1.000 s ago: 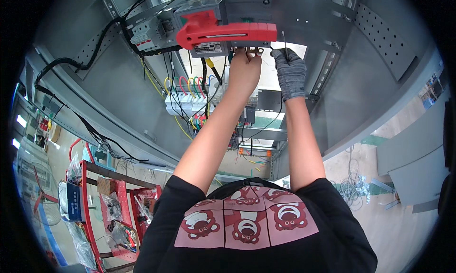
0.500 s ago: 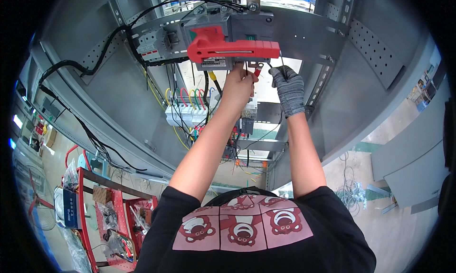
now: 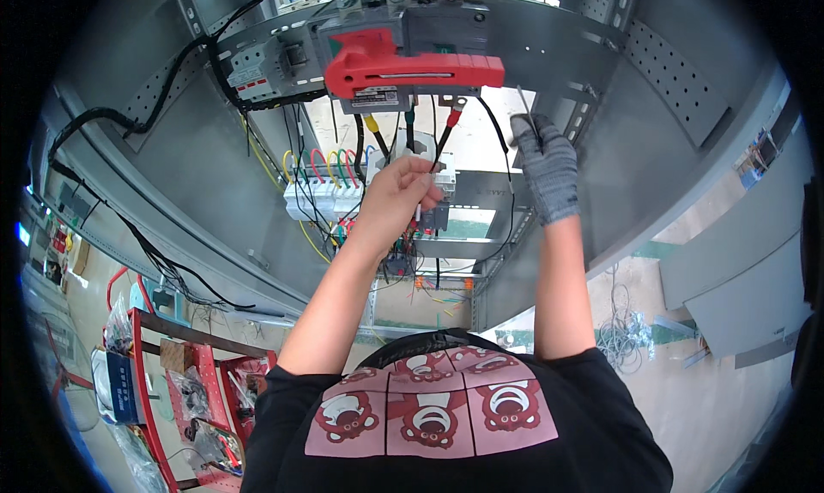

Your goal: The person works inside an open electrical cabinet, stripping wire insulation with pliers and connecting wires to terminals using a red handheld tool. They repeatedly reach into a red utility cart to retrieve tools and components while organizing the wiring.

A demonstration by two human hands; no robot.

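My bare left hand [image 3: 399, 199] is closed, its fingertips pinching a black cable [image 3: 441, 146]. A red sleeve [image 3: 454, 115] covers that cable's upper end, just below the grey circuit breaker [image 3: 442, 34]. Across the breaker's front lies a long red handle [image 3: 421, 71]. In its grey glove, my right hand [image 3: 548, 171] is wrapped round a thin metal rod [image 3: 525, 104] that points upward; the rod's lower part is hidden in the fist. Between the hands hangs a black wire [image 3: 499, 133]. Left of the red-sleeved cable hangs a yellow-sleeved cable [image 3: 372, 126].
Grey cabinet walls [image 3: 661, 150] enclose both sides. A row of white breakers [image 3: 309, 199] with coloured wires sits lower left. A bundled black harness [image 3: 167, 111] runs along the left. Outside, a red cart [image 3: 184, 390] holds bagged parts; tangled wire [image 3: 622, 326] lies on the floor at right.
My left hand has moved down from the breaker's underside along the red-sleeved cable. My right hand has shifted right and lower, away from the breaker, with the rod showing. The view has shifted slightly.
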